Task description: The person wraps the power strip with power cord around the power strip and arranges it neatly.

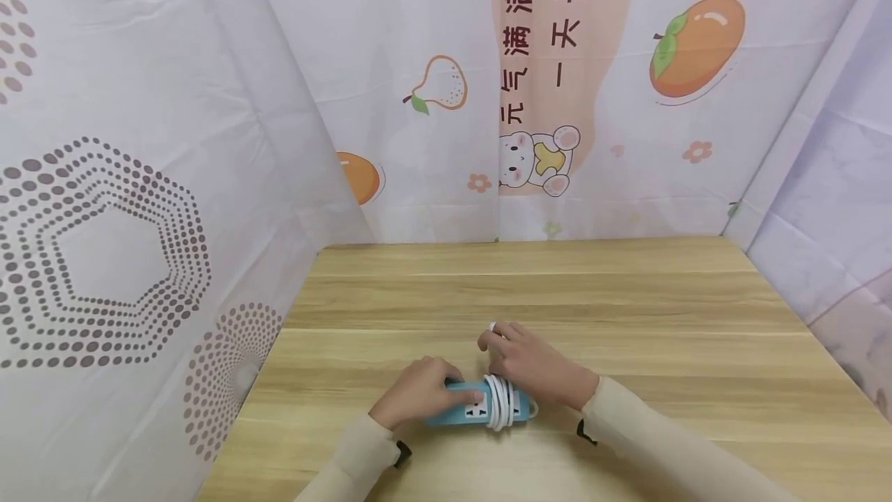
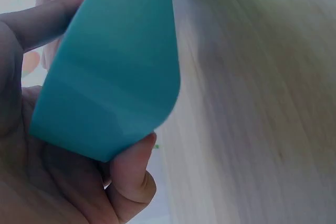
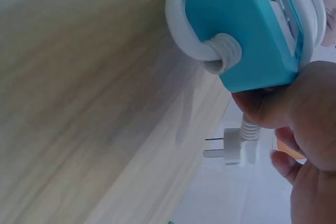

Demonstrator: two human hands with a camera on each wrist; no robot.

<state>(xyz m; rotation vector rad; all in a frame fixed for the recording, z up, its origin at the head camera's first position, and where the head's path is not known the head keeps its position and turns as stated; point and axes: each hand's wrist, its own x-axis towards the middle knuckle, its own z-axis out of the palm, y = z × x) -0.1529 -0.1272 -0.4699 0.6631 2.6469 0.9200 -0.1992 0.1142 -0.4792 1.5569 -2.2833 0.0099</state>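
Observation:
A light blue power strip (image 1: 456,414) lies across the front middle of the table, its white socket faces upward. Its white cord (image 1: 499,403) is wound several times around the right half. My left hand (image 1: 418,392) grips the left end, thumb on top; the left wrist view shows fingers around the blue casing (image 2: 115,72). My right hand (image 1: 533,362) is at the strip's far right side, fingers bent around the cord near the plug. In the right wrist view the white two-pin plug (image 3: 232,146) sticks out beside the fingers; the grip point itself is partly hidden.
The wood-grain table (image 1: 557,293) reaches to a printed white curtain (image 1: 446,14) at the back. More curtains hang at left (image 1: 125,254) and right (image 1: 836,177). A cord loop (image 3: 181,30) leaves the strip's right end.

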